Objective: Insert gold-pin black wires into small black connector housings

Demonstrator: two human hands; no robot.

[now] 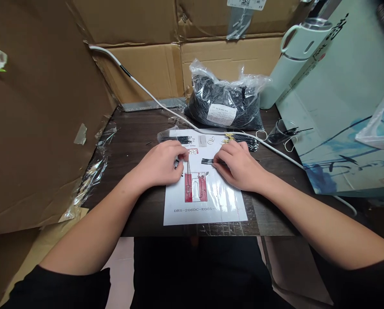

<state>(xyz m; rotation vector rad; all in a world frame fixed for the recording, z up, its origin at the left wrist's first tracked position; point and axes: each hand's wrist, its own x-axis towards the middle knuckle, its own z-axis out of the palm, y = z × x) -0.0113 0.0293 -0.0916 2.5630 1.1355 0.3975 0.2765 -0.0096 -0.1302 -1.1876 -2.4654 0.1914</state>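
Note:
My right hand [235, 165] is closed, with fingertips pinched over a few short black wires [207, 161] whose ends stick out to the left. My left hand [162, 163] is curled, thumb and fingers near each other; small dark bits show at its fingertips, and what it holds is unclear. Thin grey prongs [188, 165] run down from beside its fingers towards a red and white picture [196, 187]. Both hands rest over a glossy printed sheet [224, 206]. Behind my right hand lies a bundle of black wires with gold-coloured ends [243, 140].
A clear cup [168, 134] with black wires lies on its side; another cup [277, 132] leans at the right. A large bag of black wires [224, 101] stands behind. A white cable [156, 101] crosses the table. Beside the bag is a pale bottle [291, 64]. Cardboard walls [146, 71] enclose the back.

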